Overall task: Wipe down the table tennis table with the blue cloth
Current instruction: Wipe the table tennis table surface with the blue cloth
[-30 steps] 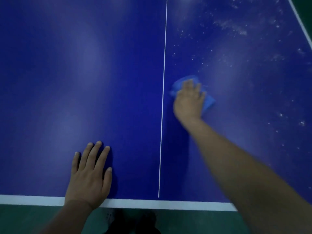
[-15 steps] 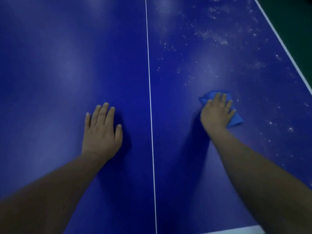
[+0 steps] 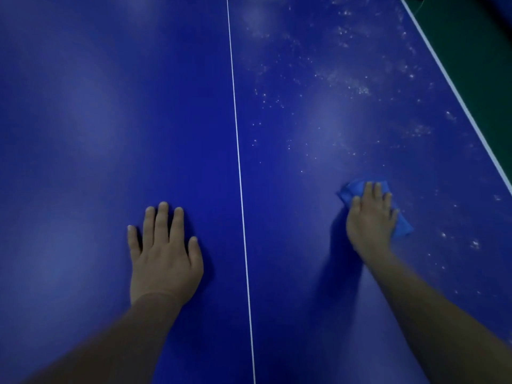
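Dusty table; right hand flat, pressing blue cloth, seemingly long axis far-left to near-right.

A single head-worn, wide-angle camera looks forward and steeply down onto a table tennis table, from a standpoint over the table's near part. The view runs along the length of the table: its white centre line climbs almost straight up the frame, just left of the middle, while the white side line cuts diagonally across the upper right corner. The camera sits close, at arm's reach: both forearms enter from the bottom edge, the left hand and right hand fall in the lower half. No second view is available for comparison.
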The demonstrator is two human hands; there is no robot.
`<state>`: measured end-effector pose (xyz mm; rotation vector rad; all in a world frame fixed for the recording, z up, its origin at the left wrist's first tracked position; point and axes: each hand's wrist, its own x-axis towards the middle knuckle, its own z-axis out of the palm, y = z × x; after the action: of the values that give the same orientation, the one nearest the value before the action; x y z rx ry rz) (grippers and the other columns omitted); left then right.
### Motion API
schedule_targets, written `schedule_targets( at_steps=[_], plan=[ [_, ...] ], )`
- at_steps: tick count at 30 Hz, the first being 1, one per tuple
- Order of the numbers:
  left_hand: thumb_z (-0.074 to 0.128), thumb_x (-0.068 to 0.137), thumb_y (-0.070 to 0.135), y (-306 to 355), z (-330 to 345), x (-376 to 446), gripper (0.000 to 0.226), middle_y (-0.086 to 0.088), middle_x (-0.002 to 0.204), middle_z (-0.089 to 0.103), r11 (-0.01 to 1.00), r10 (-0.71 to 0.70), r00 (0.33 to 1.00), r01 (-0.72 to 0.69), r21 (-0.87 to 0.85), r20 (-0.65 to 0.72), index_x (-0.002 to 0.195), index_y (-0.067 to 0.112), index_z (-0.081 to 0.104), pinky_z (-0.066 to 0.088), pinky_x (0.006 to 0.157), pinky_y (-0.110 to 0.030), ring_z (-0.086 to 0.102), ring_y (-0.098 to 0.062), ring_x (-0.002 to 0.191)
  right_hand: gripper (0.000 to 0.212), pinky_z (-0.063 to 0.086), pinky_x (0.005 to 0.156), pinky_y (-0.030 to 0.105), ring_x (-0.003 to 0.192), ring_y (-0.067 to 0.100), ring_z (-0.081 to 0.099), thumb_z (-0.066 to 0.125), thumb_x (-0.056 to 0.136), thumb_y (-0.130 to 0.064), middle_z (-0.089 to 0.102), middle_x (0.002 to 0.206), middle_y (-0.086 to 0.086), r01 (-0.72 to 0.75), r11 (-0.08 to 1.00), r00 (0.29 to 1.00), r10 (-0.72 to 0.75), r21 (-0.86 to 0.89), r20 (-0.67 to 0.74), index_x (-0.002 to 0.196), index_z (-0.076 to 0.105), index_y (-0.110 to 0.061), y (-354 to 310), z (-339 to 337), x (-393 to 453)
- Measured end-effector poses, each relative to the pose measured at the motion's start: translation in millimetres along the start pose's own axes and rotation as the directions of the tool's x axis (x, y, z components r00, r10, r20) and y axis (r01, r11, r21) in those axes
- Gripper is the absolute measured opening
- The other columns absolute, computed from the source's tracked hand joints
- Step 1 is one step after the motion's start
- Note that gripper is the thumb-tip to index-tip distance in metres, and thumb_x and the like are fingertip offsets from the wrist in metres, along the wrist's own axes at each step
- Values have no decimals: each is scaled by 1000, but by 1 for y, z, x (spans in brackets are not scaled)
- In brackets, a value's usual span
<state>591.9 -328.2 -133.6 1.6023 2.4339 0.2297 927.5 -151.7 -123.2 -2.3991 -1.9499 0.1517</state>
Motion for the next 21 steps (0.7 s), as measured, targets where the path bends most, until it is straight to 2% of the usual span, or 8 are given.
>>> schedule_targets(
  at_steps=[4,6,10,13,15,17,19,21],
  plan=[
    [21,98,44,1,1,1,67,-11,165,23,1000,-2,1000,2,13,-12,156,12,31,7,123,-57,8,-26,155,60,34,109,61,139,40,43,25,96,-34,46,153,12,329,942,944,-329,-58,15,145,49,-9,-79,15,-70],
    [23,98,42,0,3,3,66,-12,163,27,1000,0,1000,0,19,-24,154,11,34,10,122,-58,13,-28,154,57,29,114,59,143,36,38,27,98,-35,42,156,8,457,890,890,-456,-15,24,146,48,-13,-128,21,-91],
    [28,97,39,-1,2,5,64,-14,160,33,1000,14,997,-13,16,-75,151,8,42,11,121,-58,22,-31,151,56,9,123,53,154,29,13,22,103,-38,24,165,2,650,754,755,-655,92,30,155,31,-20,-222,27,-93],
    [29,95,39,-1,3,5,64,-15,159,34,999,16,996,-13,31,-89,150,7,42,13,120,-60,24,-33,151,55,14,120,54,151,31,20,25,103,-37,28,163,2,731,676,675,-736,87,50,154,35,-20,-238,29,-47],
    [29,95,39,-2,4,4,65,-14,160,32,999,18,997,-15,40,-80,151,8,41,12,121,-59,20,-32,152,57,30,110,59,142,40,35,22,99,-33,39,157,9,672,740,740,-670,-29,58,144,49,-13,-202,24,10],
    [28,96,40,-3,4,4,65,-13,161,30,999,13,997,-10,44,-77,152,8,39,10,122,-57,17,-31,153,55,40,99,59,132,47,41,24,97,-27,42,151,18,456,881,889,-456,-127,29,131,58,-3,-141,17,75],
    [27,97,40,-2,5,4,65,-13,161,30,999,12,997,-10,36,-73,152,8,39,9,122,-56,17,-31,153,62,33,107,62,140,49,30,19,99,-34,32,158,20,159,986,985,-161,-52,-55,142,46,2,-71,4,131],
    [27,97,40,-2,5,4,65,-13,162,29,999,8,998,-6,33,-63,152,7,39,7,123,-55,16,-30,153,60,18,118,60,150,44,13,18,106,-34,18,165,14,-62,997,997,63,52,-34,152,30,2,-36,-9,152]
  ],
)
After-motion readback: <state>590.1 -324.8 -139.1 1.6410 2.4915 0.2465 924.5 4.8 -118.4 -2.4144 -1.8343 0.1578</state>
